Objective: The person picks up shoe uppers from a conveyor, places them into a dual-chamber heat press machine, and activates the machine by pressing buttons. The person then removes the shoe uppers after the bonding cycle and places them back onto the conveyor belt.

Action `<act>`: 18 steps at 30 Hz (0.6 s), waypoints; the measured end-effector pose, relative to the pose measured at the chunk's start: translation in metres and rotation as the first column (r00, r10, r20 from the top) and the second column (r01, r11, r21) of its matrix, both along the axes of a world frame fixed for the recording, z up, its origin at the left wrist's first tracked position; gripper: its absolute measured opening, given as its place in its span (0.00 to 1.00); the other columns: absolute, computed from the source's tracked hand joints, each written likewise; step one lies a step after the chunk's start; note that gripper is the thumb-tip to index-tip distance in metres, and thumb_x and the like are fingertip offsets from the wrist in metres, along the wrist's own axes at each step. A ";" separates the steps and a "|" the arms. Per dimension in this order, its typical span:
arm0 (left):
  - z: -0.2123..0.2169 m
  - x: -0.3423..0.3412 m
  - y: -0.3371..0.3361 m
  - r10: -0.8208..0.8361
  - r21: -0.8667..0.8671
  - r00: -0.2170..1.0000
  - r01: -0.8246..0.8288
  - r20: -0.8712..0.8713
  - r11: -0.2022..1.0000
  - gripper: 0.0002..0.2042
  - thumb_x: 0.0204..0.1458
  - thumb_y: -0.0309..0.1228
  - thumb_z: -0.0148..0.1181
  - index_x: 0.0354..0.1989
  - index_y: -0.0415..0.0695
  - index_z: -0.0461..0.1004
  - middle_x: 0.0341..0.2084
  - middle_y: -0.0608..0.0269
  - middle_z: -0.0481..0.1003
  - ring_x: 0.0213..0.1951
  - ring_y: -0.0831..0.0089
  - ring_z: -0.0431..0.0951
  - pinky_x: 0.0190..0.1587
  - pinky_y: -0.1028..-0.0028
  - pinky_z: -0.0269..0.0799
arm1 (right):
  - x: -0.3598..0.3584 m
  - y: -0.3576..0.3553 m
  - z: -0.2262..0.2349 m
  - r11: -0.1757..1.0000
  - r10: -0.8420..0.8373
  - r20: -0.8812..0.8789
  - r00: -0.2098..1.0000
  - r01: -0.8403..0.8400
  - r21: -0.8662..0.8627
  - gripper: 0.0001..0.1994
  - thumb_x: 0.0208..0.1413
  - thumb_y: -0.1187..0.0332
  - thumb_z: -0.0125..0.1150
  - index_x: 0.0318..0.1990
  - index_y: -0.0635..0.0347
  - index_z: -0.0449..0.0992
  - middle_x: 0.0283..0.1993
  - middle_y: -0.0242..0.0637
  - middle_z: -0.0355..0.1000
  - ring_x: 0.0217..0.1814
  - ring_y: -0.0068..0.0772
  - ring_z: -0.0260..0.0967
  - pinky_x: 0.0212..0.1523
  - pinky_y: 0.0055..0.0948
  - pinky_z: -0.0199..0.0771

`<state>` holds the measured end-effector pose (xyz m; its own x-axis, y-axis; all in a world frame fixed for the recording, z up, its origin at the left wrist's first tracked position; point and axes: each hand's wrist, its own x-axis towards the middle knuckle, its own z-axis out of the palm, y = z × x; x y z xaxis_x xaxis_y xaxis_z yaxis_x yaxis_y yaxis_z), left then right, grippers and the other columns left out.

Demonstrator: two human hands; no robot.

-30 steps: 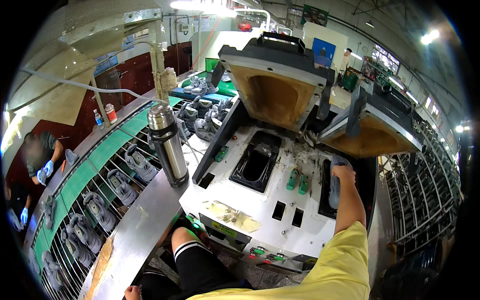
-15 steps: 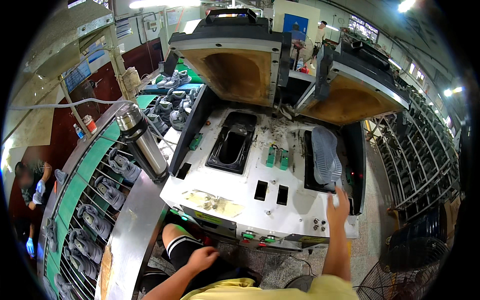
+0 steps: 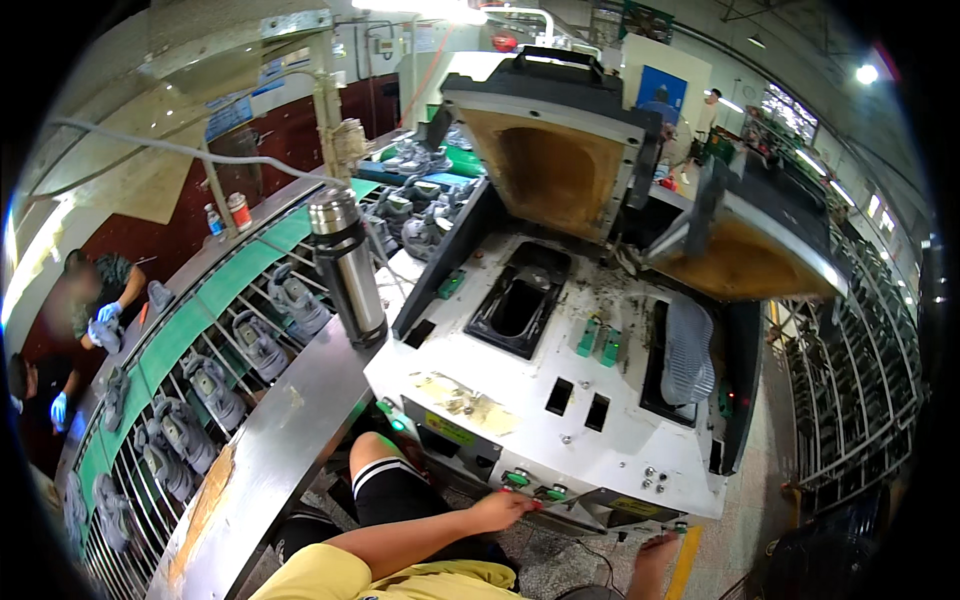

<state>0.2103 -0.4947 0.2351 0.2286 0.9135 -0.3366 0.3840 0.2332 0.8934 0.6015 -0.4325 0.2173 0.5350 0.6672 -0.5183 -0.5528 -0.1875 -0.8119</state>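
Note:
At the front panel of a white two-station press (image 3: 500, 395), my left hand (image 3: 503, 510) reaches to the push buttons, fingertips beside a red one. Its fingers look stretched out, holding nothing. My right hand (image 3: 655, 553) is low at the panel's right end, just below a small green button (image 3: 681, 527); its fingers look extended and empty, though somewhat blurred. A grey ridged shoe sole (image 3: 688, 350) lies in the right station. The left station holds a black mold (image 3: 519, 300) with a hollow middle. Above them, the left lid (image 3: 550, 150) and right lid (image 3: 765, 255) are raised.
To the left, a metal bench edge (image 3: 290, 410) carries a steel thermos (image 3: 348, 270). Beyond it a curved roller conveyor (image 3: 150, 370) carries several grey shoes. Co-workers with blue gloves (image 3: 108, 312) stand behind it. A shoe rack (image 3: 850, 370) stands to the right.
My right hand has left the sole's toe and dropped to the panel's front. My left hand has moved from my lap to the buttons. The right lid appears blurred and lower. The view has shifted.

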 end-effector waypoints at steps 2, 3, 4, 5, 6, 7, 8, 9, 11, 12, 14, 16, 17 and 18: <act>-0.013 -0.040 -0.031 0.226 0.090 0.971 -0.233 0.080 0.968 0.14 0.57 0.38 0.52 0.41 0.43 0.77 0.32 0.56 0.79 0.36 0.64 0.79 0.40 0.68 0.72 | -0.066 -0.012 -0.032 0.984 0.180 0.240 0.954 -0.172 -0.052 0.11 0.52 0.58 0.52 0.21 0.47 0.63 0.15 0.25 0.53 0.14 0.23 0.50 0.15 0.27 0.52; 0.003 -0.058 -0.041 0.318 0.057 0.948 -0.318 0.005 0.946 0.13 0.56 0.37 0.53 0.39 0.42 0.78 0.32 0.56 0.79 0.37 0.66 0.79 0.40 0.69 0.72 | -0.080 -0.017 -0.071 0.934 0.349 0.259 0.901 -0.312 -0.174 0.08 0.50 0.62 0.55 0.25 0.54 0.69 0.17 0.29 0.58 0.17 0.27 0.57 0.19 0.29 0.60; -0.004 -0.090 -0.070 0.489 0.083 0.872 -0.488 0.005 0.869 0.12 0.56 0.36 0.53 0.39 0.42 0.78 0.30 0.57 0.79 0.33 0.68 0.79 0.39 0.70 0.73 | -0.152 -0.036 -0.030 0.746 0.663 0.397 0.634 -0.603 -0.283 0.09 0.48 0.63 0.59 0.24 0.58 0.70 0.19 0.31 0.62 0.20 0.25 0.59 0.22 0.29 0.62; -0.010 -0.115 -0.094 0.621 0.109 0.784 -0.617 -0.004 0.779 0.12 0.56 0.36 0.53 0.38 0.41 0.78 0.27 0.59 0.78 0.30 0.71 0.77 0.36 0.71 0.73 | -0.218 -0.059 0.025 0.541 0.787 0.543 0.293 -0.750 -0.379 0.11 0.45 0.65 0.62 0.23 0.62 0.70 0.22 0.32 0.67 0.24 0.24 0.62 0.26 0.30 0.63; -0.009 -0.135 -0.114 0.735 0.109 0.678 -0.732 0.010 0.673 0.12 0.56 0.36 0.54 0.36 0.39 0.78 0.25 0.61 0.78 0.29 0.74 0.76 0.34 0.72 0.72 | -0.246 -0.069 0.022 0.329 0.786 0.605 0.127 -0.915 -0.235 0.08 0.45 0.69 0.63 0.24 0.63 0.72 0.20 0.31 0.67 0.22 0.23 0.62 0.26 0.26 0.65; -0.017 -0.161 -0.142 0.822 0.047 0.567 -0.823 0.045 0.565 0.12 0.56 0.34 0.54 0.35 0.39 0.78 0.24 0.62 0.77 0.28 0.74 0.76 0.34 0.73 0.71 | -0.286 -0.080 0.034 0.170 0.711 0.703 0.021 -0.975 -0.144 0.07 0.45 0.70 0.63 0.24 0.62 0.72 0.20 0.32 0.68 0.22 0.25 0.63 0.25 0.26 0.65; -0.021 -0.182 -0.170 0.899 0.094 0.438 -0.894 -0.020 0.438 0.11 0.57 0.33 0.53 0.35 0.39 0.78 0.24 0.62 0.77 0.27 0.76 0.75 0.32 0.74 0.70 | -0.322 -0.085 0.054 0.056 0.588 0.809 -0.002 -0.998 -0.043 0.06 0.46 0.70 0.64 0.25 0.61 0.73 0.20 0.34 0.67 0.22 0.25 0.64 0.25 0.26 0.66; -0.035 -0.205 -0.206 0.958 0.146 0.281 -0.947 -0.051 0.286 0.11 0.57 0.33 0.53 0.36 0.38 0.78 0.23 0.62 0.76 0.27 0.76 0.74 0.31 0.75 0.69 | -0.355 -0.086 0.069 -0.051 0.551 0.835 0.008 -0.998 0.043 0.06 0.46 0.70 0.64 0.27 0.60 0.73 0.21 0.34 0.67 0.21 0.24 0.65 0.24 0.25 0.66; -0.018 -0.230 -0.256 0.998 0.143 0.059 -0.988 0.009 0.057 0.11 0.55 0.33 0.53 0.33 0.37 0.76 0.23 0.65 0.75 0.26 0.77 0.72 0.31 0.76 0.68 | -0.410 -0.069 0.108 -0.086 0.435 0.890 0.134 -0.978 0.190 0.04 0.46 0.72 0.62 0.29 0.57 0.73 0.21 0.34 0.65 0.20 0.31 0.64 0.22 0.27 0.64; -0.047 -0.252 -0.313 0.997 0.276 -0.078 -0.959 -0.020 -0.070 0.11 0.56 0.32 0.51 0.31 0.37 0.75 0.21 0.67 0.73 0.25 0.78 0.70 0.30 0.77 0.67 | -0.444 -0.057 0.121 -0.131 0.365 0.911 0.191 -0.958 0.254 0.04 0.45 0.74 0.61 0.29 0.58 0.72 0.20 0.36 0.65 0.19 0.32 0.64 0.22 0.27 0.64; -0.056 -0.270 -0.385 0.955 0.329 -0.294 -0.900 0.026 -0.286 0.10 0.54 0.30 0.50 0.28 0.37 0.74 0.19 0.65 0.70 0.23 0.77 0.68 0.27 0.76 0.64 | -0.497 -0.009 0.133 0.056 0.096 0.953 0.289 -0.957 0.285 0.05 0.48 0.70 0.59 0.33 0.59 0.75 0.25 0.40 0.70 0.26 0.41 0.69 0.29 0.35 0.70; -0.047 -0.273 -0.407 0.900 0.412 -0.431 -0.833 -0.066 -0.369 0.09 0.53 0.29 0.49 0.26 0.38 0.72 0.18 0.65 0.68 0.22 0.79 0.65 0.26 0.75 0.61 | -0.515 0.081 0.156 0.253 0.207 0.953 0.223 -0.953 0.168 0.11 0.47 0.68 0.59 0.39 0.57 0.76 0.34 0.41 0.73 0.38 0.44 0.71 0.40 0.37 0.71; -0.058 -0.277 -0.430 0.883 0.486 -0.464 -0.789 -0.068 -0.377 0.10 0.54 0.29 0.48 0.24 0.37 0.69 0.17 0.66 0.67 0.21 0.79 0.65 0.25 0.75 0.61 | -0.524 0.127 0.166 0.368 0.247 0.941 0.232 -0.921 0.130 0.13 0.46 0.65 0.59 0.40 0.58 0.76 0.36 0.40 0.73 0.39 0.45 0.70 0.42 0.38 0.71; -0.073 -0.284 -0.449 0.870 0.552 -0.489 -0.744 -0.067 -0.376 0.11 0.54 0.29 0.47 0.22 0.37 0.67 0.16 0.66 0.65 0.21 0.79 0.64 0.24 0.75 0.61 | -0.524 0.177 0.169 0.497 0.240 0.953 0.186 -0.867 0.044 0.17 0.44 0.63 0.59 0.42 0.58 0.75 0.39 0.42 0.73 0.42 0.45 0.70 0.44 0.39 0.70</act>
